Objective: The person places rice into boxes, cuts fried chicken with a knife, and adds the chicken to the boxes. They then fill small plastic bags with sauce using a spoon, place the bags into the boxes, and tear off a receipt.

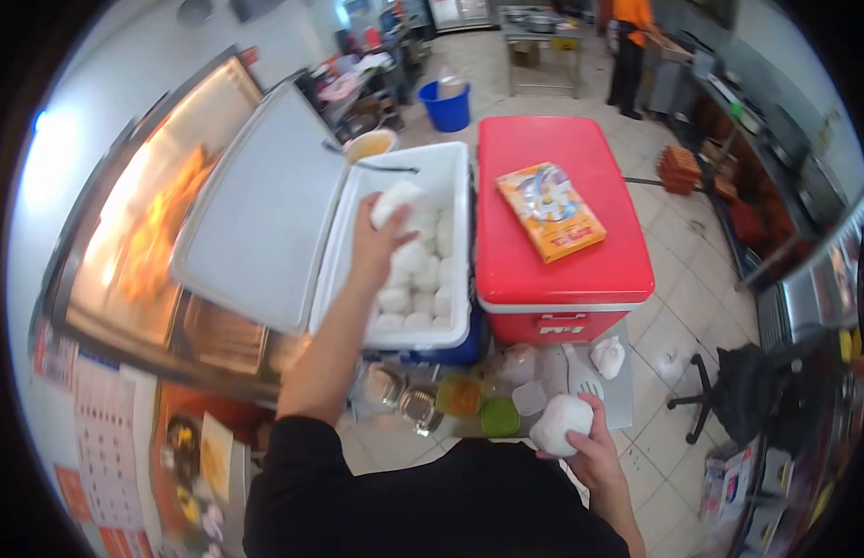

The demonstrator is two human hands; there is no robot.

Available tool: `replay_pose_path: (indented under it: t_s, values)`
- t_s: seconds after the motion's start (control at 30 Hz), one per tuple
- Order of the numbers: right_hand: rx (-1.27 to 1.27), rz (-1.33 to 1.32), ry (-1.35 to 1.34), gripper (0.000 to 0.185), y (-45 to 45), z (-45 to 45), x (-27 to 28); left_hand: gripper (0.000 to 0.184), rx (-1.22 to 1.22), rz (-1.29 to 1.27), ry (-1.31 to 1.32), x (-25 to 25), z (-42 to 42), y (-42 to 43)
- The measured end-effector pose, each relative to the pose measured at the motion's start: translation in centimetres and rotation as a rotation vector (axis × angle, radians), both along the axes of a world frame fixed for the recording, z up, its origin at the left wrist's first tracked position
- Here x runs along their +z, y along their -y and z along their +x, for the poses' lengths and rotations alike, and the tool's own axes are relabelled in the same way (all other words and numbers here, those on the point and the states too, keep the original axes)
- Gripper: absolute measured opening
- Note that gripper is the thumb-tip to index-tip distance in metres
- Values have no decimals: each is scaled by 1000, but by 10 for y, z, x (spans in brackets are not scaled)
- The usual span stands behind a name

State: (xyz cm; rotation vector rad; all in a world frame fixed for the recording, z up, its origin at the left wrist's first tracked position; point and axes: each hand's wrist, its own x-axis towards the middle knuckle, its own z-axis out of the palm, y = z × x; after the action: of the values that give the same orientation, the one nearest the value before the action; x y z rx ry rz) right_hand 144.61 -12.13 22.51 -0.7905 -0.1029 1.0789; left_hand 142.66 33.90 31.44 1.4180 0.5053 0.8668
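My left hand point(381, 237) is closed on a white wrapped bundle point(396, 203) over the open cooler point(460, 223). Below it, inside the cooler, lie several similar white bundles point(418, 302). The cooler's lid point(260, 205) stands tilted open to the left. Near my body at the lower right, my right hand point(594, 446) grips another white bundle point(562, 425) from its right side. Right of the open cooler is a closed red cooler point(543, 144) with an orange box point(553, 212) lying on its lid.
Small containers, among them a green one point(500, 418), and a white bag point(607, 357) sit in front of the coolers. A lit glass display case point(144, 232) is at left. A person in orange point(629, 46) stands far back. A black chair point(734, 395) is at right.
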Motion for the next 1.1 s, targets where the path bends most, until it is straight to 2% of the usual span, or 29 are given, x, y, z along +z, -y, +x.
replay_pose_path:
  t_s: [0.07,0.13,0.2,0.23,0.27,0.33,0.37,0.4,0.47,0.5,0.57,0.63,0.7,0.77,0.83,0.87,0.93,0.97,1.03,1.07,1.1]
  values:
    - [62,2,65,70,-18,10,1,50,57,50,-4,0,-34,88]
    - [77,-12,95,66,-38,12,1,57,320,667,-148,-18,-59,168]
    - [145,112,74,58,-49,15,13,61,416,890,-152,-34,-67,234]
    - [182,185,87,60,-54,17,17,63,357,893,-145,-49,-70,256]
    - [165,230,90,62,-60,16,14,69,218,922,-245,-53,-77,276]
    - [251,245,17,61,-62,24,-4,78,75,950,-366,-56,-80,310]
    - [261,233,13,61,-54,25,-4,93,-7,967,-385,-54,-85,319]
    - [279,184,-2,62,-50,25,3,93,-3,959,-391,-51,-92,320]
    - [294,135,-26,64,-45,27,0,105,-270,653,-264,-47,-108,313]
    - [319,149,-38,67,-39,31,-10,112,-308,588,-135,-56,-111,297]
    - [339,170,-89,73,-28,39,-22,90,-311,252,-131,-34,-117,245]
    - [333,163,-101,79,-10,43,-28,61,-219,241,-422,-9,-108,161]
    - [315,100,-53,87,9,46,-34,40,-102,640,-808,4,-89,73]
    - [280,37,-40,90,20,43,-41,35,-43,958,-1111,-47,-72,-35]
    - [174,-10,-6,93,21,38,-38,40,-209,884,-1442,-66,-32,-90]
    - [166,-27,-5,93,22,32,-41,40,-226,876,-1434,-100,-20,-118]
    - [-88,-93,82,95,17,22,-49,57,-345,1353,-1451,-177,0,-166]
    - [-97,-105,81,95,10,18,-47,57,-359,1351,-1442,-186,2,-166]
    - [-228,-66,45,94,-5,6,-38,88,-296,1342,-1441,-201,1,-154]
    - [-239,-78,40,94,-12,2,-34,88,-314,1342,-1435,-204,5,-159]
    - [-249,-56,-1,94,-18,-3,-29,99,-356,1274,-1409,-203,7,-163]
